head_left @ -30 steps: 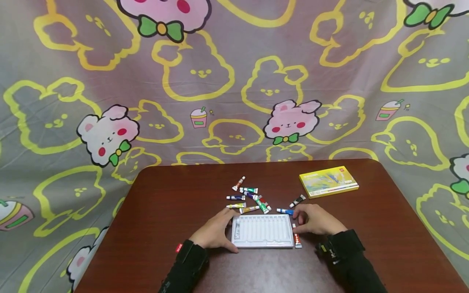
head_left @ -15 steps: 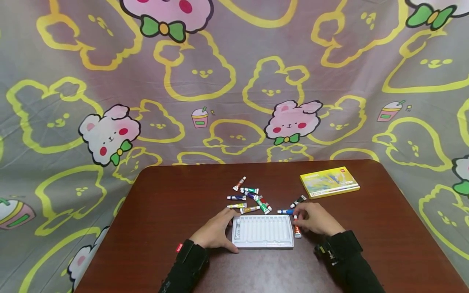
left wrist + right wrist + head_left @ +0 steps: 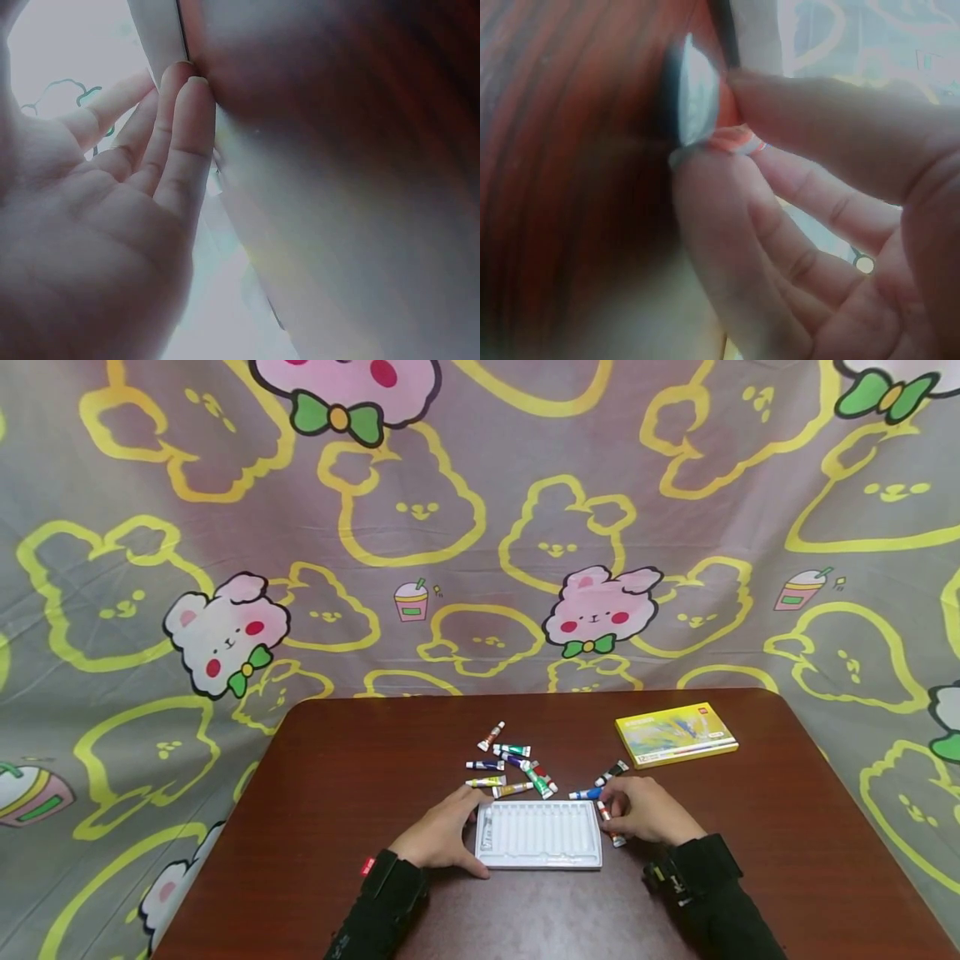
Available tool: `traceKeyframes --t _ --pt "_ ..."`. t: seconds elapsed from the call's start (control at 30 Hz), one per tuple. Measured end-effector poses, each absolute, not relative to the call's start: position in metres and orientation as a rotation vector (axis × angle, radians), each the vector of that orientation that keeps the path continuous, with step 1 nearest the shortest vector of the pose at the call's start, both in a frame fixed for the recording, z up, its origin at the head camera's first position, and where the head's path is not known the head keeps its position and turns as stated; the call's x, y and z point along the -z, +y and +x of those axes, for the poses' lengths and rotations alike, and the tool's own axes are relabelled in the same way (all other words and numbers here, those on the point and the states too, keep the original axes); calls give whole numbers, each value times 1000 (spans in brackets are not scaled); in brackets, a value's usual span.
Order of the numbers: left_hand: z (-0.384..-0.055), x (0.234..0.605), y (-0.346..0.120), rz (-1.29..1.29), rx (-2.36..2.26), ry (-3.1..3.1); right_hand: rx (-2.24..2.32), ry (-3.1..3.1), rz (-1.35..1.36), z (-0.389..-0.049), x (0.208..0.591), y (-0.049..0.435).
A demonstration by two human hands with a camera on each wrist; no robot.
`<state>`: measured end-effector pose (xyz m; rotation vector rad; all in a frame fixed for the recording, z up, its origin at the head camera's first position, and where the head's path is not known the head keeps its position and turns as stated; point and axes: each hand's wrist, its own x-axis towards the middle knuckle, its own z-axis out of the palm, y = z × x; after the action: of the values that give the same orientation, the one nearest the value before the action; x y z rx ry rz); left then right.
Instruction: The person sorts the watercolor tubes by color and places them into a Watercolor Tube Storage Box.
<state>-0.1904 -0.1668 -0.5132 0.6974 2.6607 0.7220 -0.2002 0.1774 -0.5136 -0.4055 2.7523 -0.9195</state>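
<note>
A white plastic tray (image 3: 540,835) with parallel slots lies flat on the table. My left hand (image 3: 442,831) holds its left end, with the thumb at the near corner and the fingers at the far one. In the left wrist view those fingers (image 3: 193,127) lie against the tray's edge. Just off the tray's right side, my right hand (image 3: 648,810) pinches an orange paint tube (image 3: 729,109) between thumb and finger. Its white cap end points toward the far left, and the fingers hide its middle. A blue paint tube (image 3: 585,794) lies close to that hand's fingertips.
Several paint tubes, including a yellow (image 3: 486,782), an ochre (image 3: 513,789) and a green one (image 3: 537,781), lie loosely behind the tray. A black tube (image 3: 612,772) lies before a yellow box (image 3: 677,735) at the back right. A patterned cloth hangs behind the table.
The orange tube has moved away from me along the tray's right side, then turned so that it lies slanted. My left hand and the tray have kept their place.
</note>
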Motion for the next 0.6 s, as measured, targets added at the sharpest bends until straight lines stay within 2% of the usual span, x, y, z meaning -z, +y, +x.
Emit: traceKeyframes --t 0.33,0.6 --pt "-190 513 -166 683 -721 2659 890 2791 -402 -199 512 179" --pt "-191 513 -166 687 -724 2659 1137 2740 -422 -202 510 185"
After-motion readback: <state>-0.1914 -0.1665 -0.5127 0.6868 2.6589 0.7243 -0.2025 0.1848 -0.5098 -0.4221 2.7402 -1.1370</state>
